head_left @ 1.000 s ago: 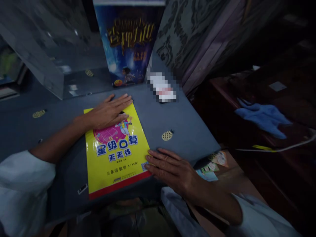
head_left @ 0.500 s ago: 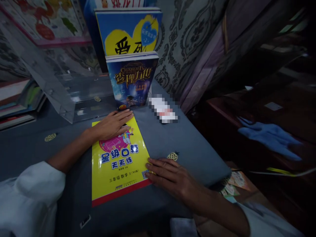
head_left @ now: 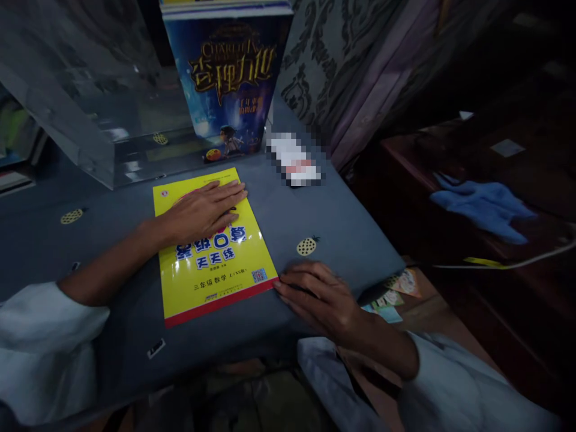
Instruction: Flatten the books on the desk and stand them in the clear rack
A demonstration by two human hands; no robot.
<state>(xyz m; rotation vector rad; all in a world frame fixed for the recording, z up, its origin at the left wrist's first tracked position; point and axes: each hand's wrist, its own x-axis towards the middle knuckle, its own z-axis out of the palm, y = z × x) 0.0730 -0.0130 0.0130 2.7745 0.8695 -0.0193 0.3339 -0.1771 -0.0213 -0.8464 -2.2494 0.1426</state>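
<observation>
A yellow workbook with a red bottom edge lies closed, cover up, on the dark cloth-covered table. My left hand rests flat across the upper half of its cover, fingers stretched out, hiding part of the picture and title. At the workbook's lower right corner is my right hand, with its fingers bent and held together and their tips on the corner. The right thumb is hidden beneath the hand.
A stack of upright books with a dark blue front cover stands behind the workbook, beside a clear plastic stand. Right of them lies a blurred-out white item. A blue cloth lies on a dark red surface further right.
The view has tilted down and nearer to the table. My right hand has drawn its fingers in from the workbook's right edge to its lower corner. My left hand stays on the cover.
</observation>
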